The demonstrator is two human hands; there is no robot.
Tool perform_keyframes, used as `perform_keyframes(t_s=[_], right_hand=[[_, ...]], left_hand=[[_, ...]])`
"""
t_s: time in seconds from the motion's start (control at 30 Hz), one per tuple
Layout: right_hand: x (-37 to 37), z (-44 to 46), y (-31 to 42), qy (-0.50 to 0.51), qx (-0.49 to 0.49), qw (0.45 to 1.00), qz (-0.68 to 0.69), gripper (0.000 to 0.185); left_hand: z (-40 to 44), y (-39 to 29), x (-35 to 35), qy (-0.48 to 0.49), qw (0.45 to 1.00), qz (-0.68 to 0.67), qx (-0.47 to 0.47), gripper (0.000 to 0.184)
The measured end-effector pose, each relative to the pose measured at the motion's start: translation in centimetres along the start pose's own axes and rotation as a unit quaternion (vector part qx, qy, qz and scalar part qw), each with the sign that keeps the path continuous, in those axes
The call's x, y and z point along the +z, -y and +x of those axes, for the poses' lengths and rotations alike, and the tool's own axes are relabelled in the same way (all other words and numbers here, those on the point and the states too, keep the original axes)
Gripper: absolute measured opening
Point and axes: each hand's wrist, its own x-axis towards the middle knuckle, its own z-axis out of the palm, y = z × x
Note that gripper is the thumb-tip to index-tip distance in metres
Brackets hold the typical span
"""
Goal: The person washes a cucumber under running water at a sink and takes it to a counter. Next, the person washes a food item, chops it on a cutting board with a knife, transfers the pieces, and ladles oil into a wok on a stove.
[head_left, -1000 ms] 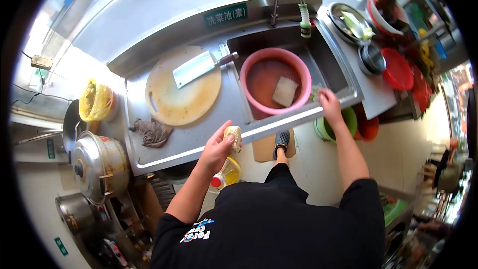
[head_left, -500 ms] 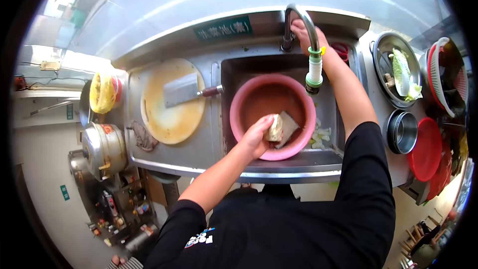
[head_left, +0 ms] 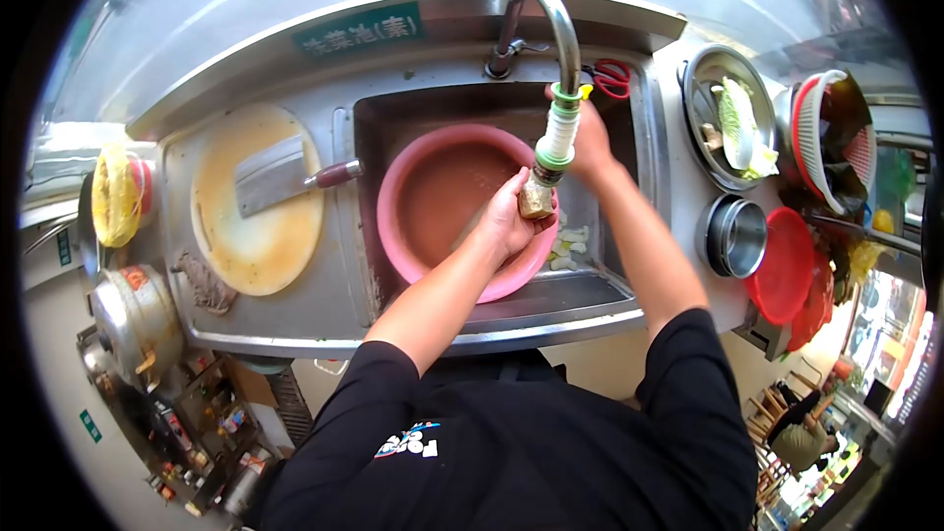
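Note:
My left hand (head_left: 509, 219) grips a small pale brown chunk (head_left: 536, 199) right under the nozzle of the faucet (head_left: 557, 143). Below it is a pink basin (head_left: 393, 226) of reddish-brown water, standing in the sink (head_left: 639, 226). My right hand (head_left: 590, 143) is raised behind and beside the faucet nozzle; its fingers are largely hidden by the nozzle. Light green scraps (head_left: 568, 241) lie on the sink floor right of the basin.
A cleaver (head_left: 275, 177) rests on a round cutting board (head_left: 256, 256) at left, near a grey rag (head_left: 205, 285). Red scissors (head_left: 612, 79) lie behind the sink. At right are a bowl with cabbage (head_left: 737, 128), metal bowls (head_left: 739, 236) and a red basin (head_left: 784, 265).
My right hand has come from the faucet's base forward to its nozzle. My left hand has brought the chunk from over the basin to beneath the nozzle. The view has shifted right.

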Motion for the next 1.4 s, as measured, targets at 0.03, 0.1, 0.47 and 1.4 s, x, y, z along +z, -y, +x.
perform_keyframes(t_s=[0.03,0.1,0.47,1.4], right_hand=[[1.1,-2.4,0.3,-0.005,0.053,0.996,0.066,0.040],[4.1,-7.4,0.1,-0.033,0.147,0.975,0.165,0.033],[6.6,-11.1,5.1,-0.050,0.327,0.812,0.481,0.032],[7.3,-14.4,2.1,-0.062,0.168,0.978,0.104,0.035]], left_hand=[[0.4,0.2,-0.3,-0.003,1.000,0.016,-0.002,0.038],[1.2,0.7,0.3,-0.011,0.999,0.035,-0.007,0.038],[0.3,0.9,-3.1,-0.032,0.998,0.058,0.017,0.029],[-1.0,2.7,-0.2,-0.092,0.989,0.118,0.014,0.041]])
